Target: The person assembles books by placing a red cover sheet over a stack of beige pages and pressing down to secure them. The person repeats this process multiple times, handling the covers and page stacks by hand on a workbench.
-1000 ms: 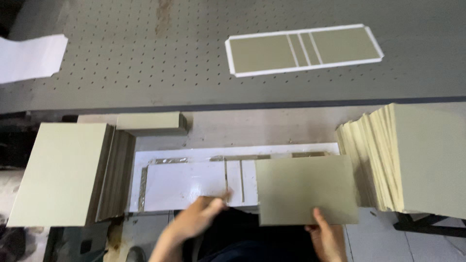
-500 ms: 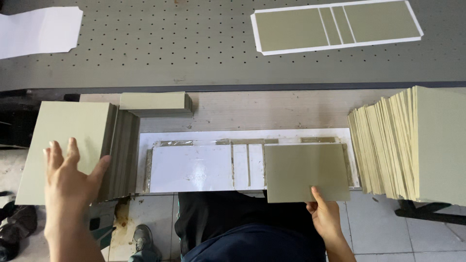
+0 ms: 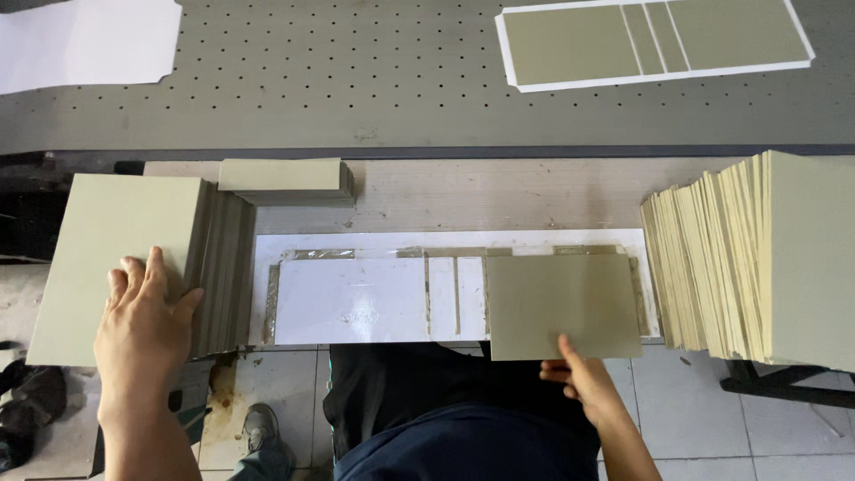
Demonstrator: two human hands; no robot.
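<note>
Along the near edge of a pale wooden bench [image 3: 499, 191] lies a white template [image 3: 352, 298] with narrow strips marked on it. On its right end rests a grey-green board [image 3: 561, 303], overhanging the bench edge. The right hand [image 3: 583, 383] pinches that board's near edge, thumb on top, the other fingers curled below. The left hand [image 3: 142, 325] lies flat, fingers spread and open, on the left stack [image 3: 116, 249] of like boards; it presses on the top sheet and grips nothing. A small stack [image 3: 285, 181] sits behind, just beside that pile. At the right a fanned stack [image 3: 757, 258] leans, well apart from the left one. Beyond the bench runs a grey perforated table [image 3: 356, 80], bearing a white sheet [image 3: 85, 40] at left and a white-bordered panel [image 3: 655, 40] at right. Below, floor tiles [image 3: 695, 410] show, stained near a shoe [image 3: 263, 428].
</note>
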